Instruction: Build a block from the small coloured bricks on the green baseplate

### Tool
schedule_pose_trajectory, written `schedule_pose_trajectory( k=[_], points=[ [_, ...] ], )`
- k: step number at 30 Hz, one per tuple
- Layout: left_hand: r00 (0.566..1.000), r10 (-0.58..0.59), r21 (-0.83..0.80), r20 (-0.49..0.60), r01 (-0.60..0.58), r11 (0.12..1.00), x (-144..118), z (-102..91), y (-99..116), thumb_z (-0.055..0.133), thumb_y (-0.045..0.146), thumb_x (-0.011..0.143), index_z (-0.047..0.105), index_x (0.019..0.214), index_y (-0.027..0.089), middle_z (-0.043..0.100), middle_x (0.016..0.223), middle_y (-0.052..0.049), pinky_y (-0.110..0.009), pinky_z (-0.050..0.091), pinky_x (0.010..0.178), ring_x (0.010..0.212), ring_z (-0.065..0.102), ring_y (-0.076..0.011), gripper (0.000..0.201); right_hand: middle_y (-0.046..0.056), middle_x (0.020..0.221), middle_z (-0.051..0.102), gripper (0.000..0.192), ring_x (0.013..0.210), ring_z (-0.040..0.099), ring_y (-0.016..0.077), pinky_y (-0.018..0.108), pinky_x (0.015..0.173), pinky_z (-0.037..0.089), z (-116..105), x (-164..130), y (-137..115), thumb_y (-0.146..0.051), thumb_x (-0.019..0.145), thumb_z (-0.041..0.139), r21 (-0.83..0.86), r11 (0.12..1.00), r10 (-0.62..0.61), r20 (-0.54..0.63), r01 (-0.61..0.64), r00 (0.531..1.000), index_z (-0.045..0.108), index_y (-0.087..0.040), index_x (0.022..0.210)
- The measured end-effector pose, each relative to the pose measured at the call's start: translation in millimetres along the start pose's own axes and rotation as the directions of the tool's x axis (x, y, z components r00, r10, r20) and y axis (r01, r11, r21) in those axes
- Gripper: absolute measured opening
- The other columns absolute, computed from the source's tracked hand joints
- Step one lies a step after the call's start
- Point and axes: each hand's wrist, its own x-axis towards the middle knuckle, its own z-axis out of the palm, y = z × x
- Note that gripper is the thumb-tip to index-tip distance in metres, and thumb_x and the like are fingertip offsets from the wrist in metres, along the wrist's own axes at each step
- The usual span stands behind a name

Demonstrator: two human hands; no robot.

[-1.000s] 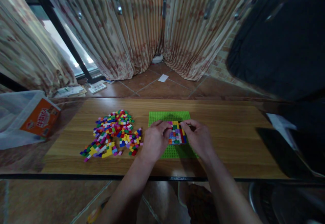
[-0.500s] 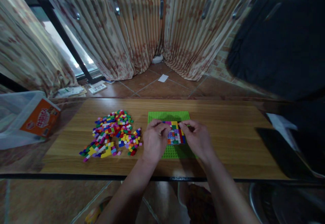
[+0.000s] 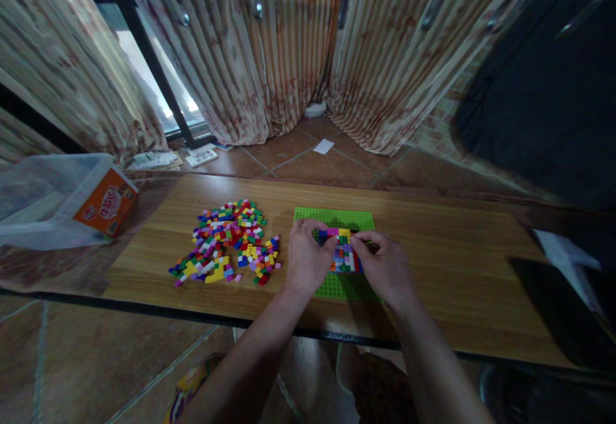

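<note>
- Head view: a flat green studded baseplate (image 3: 332, 217) lies on the wooden table (image 3: 447, 270), and a patch of small bright bricks (image 3: 342, 254) is built at its middle.
- The left hand (image 3: 308, 262) curls against the patch's left edge, fingertips on the bricks.
- The right hand (image 3: 385, 269) pinches at the patch's right edge; whether it grips a loose brick is likely but unclear.
- Left of the baseplate lies a loose pile (image 3: 226, 241) of blocky plastic pieces.
- Further left stands a clear tub (image 3: 52, 196) with an orange label.
</note>
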Motion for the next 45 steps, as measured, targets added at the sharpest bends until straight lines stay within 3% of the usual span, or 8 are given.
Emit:
schedule_pose_trajectory(
  k=[7,14,17,21,25,29,35,45],
  points=[
    [0.999,-0.041,-0.031,0.022,0.042,0.999,2.1,-0.8,3.9,0.072,0.013,0.071,0.066,0.083,0.017,0.061,0.09,-0.004,-0.036,0.048,0.088,0.091,0.059,-0.0196,0.014,0.008,0.08,0.071,0.03,0.069,0.062,0.0211,0.035,0.068,0.045,1.0,-0.6,-0.3,-0.044,0.082,0.055,-0.018,0.999,-0.031,-0.012,0.031,0.999,0.073,-0.02,0.081],
    [1.0,-0.023,-0.096,0.019,0.025,0.995,5.8,-6.3,-3.0,0.072,0.023,0.075,0.07,0.091,0.016,0.065,0.092,-0.005,-0.03,0.048,0.075,0.079,0.058,-0.0159,0.018,0.008,0.084,0.073,0.031,0.073,0.064,0.0225,0.035,0.07,0.046,-2.7,-4.3,1.0,-0.045,0.082,0.056,-0.005,1.0,0.011,0.027,-0.011,1.0,0.074,-0.02,0.089],
    [1.0,-0.02,-0.157,-0.015,0.017,0.987,14.2,-23.3,-9.9,0.063,0.022,0.081,0.07,0.091,0.017,0.067,0.087,-0.004,-0.027,0.048,0.072,0.075,0.058,-0.0143,0.014,0.009,0.09,0.073,0.031,0.076,0.064,0.0226,0.036,0.072,0.046,-3.7,-5.6,1.6,-0.045,0.082,0.056,-0.006,1.0,-0.005,0.01,0.005,1.0,0.075,-0.02,0.09],
    [0.997,-0.055,-0.18,0.06,0.065,0.981,27.0,-60.0,-24.3,0.058,0.019,0.08,0.071,0.085,0.016,0.067,0.073,-0.001,-0.024,0.047,0.064,0.065,0.058,-0.0127,0.014,0.009,0.087,0.073,0.033,0.074,0.064,0.0224,0.036,0.071,0.046,-3.1,-4.8,1.6,-0.045,0.083,0.055,-0.034,0.999,-0.026,-0.02,0.026,0.999,0.075,-0.02,0.087],
    [0.993,0.012,-0.037,0.121,-0.008,0.999,31.9,-97.1,-34.9,0.059,0.014,0.075,0.072,0.076,0.015,0.069,0.071,0.0,-0.024,0.049,0.068,0.067,0.062,-0.0136,0.013,0.009,0.082,0.073,0.031,0.071,0.063,0.0223,0.036,0.07,0.046,-2.0,-3.5,0.9,-0.045,0.082,0.055,-0.061,0.997,-0.046,-0.049,0.043,0.998,0.075,-0.021,0.083],
    [0.975,0.064,0.118,0.215,-0.09,0.989,29.5,-119.5,-37.5,0.06,0.009,0.069,0.074,0.072,0.019,0.074,0.076,-0.003,-0.027,0.052,0.073,0.074,0.067,-0.0174,0.017,0.009,0.085,0.072,0.031,0.071,0.062,0.0218,0.035,0.07,0.045,-2.2,-3.2,-0.9,-0.044,0.083,0.054,-0.083,0.995,-0.055,-0.054,0.05,0.997,0.075,-0.02,0.085],
    [0.895,0.178,0.186,0.409,-0.273,0.944,21.7,-120.0,-40.8,0.061,0.005,0.068,0.076,0.074,0.023,0.075,0.086,-0.004,-0.032,0.052,0.086,0.085,0.068,-0.0191,0.024,0.009,0.084,0.071,0.031,0.07,0.061,0.0214,0.035,0.071,0.045,-1.7,-3.4,-3.7,-0.042,0.083,0.054,-0.113,0.993,-0.036,-0.05,0.03,0.998,0.074,-0.019,0.086],
    [0.84,0.172,0.295,0.514,-0.362,0.884,13.3,-114.9,-39.5,0.065,0.005,0.067,0.077,0.072,0.025,0.073,0.091,-0.004,-0.037,0.05,0.093,0.094,0.066,-0.0219,0.024,0.009,0.084,0.071,0.029,0.07,0.061,0.0207,0.035,0.071,0.046,-0.5,-2.3,-1.4,-0.041,0.085,0.053,-0.152,0.985,-0.088,-0.051,0.08,0.995,0.074,-0.02,0.087]
  ],
)
